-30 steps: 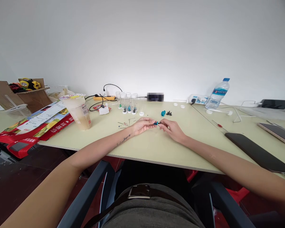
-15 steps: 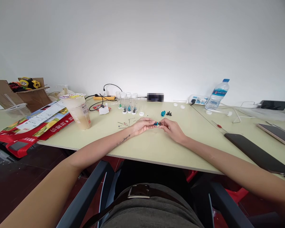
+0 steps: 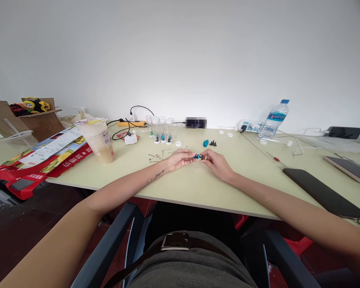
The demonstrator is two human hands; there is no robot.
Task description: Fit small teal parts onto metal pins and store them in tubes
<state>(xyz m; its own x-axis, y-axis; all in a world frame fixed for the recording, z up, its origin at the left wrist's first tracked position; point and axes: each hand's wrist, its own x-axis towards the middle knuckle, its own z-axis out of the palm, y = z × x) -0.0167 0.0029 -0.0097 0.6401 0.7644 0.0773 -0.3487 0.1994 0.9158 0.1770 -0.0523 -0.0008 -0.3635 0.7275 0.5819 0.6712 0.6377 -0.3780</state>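
My left hand [image 3: 181, 159] pinches a small shiny blue metal part [image 3: 197, 156] between thumb and fingertips. Facing it, my right hand [image 3: 216, 163] is closed on a small black bolt-like piece [image 3: 201, 157], which meets the blue part. Fingers hide much of both, and I cannot tell whether they are joined. Just beyond my hands, several blue metal parts [image 3: 205, 143] lie in a cluster beside several black bolts [image 3: 213, 143] standing on end. Thin metal tools or pins [image 3: 156, 156] are scattered near my left wrist.
Clear tubes with white caps [image 3: 162, 132] stand at the back. On the left are a drink cup [image 3: 97, 142], a red bag [image 3: 57, 156] and a cardboard box [image 3: 39, 124]. On the right are a water bottle [image 3: 275, 120], a dark phone-like slab [image 3: 324, 192] and a screwdriver [image 3: 276, 159].
The blue part and the black piece between my fingertips show slightly more now. Both hands stay in nearly the same place.
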